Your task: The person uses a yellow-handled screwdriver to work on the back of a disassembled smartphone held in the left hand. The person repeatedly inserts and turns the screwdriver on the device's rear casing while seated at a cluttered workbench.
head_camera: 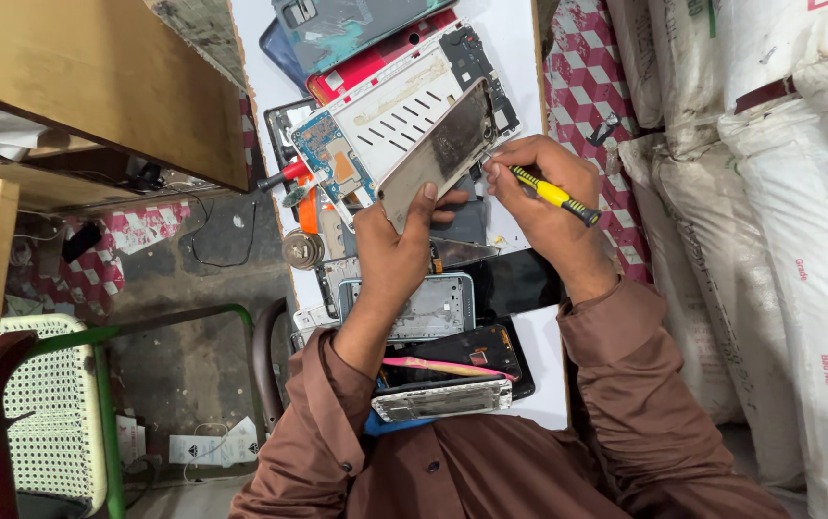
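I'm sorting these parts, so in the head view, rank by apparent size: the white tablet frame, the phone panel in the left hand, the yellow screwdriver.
1. White tablet frame
2. Phone panel, though it is nearer the camera
3. Yellow screwdriver, partly hidden by the right hand

Single head-worn view, looking steeply down from close above; white worktop (510,29) running up the centre of the frame, floor at lower left, stacked white sacks (779,240) along the right edge.

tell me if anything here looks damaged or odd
The phone panel in the left hand is smudged and scuffed. The right hand holds a yellow screwdriver at its edge, above stripped phone frames.
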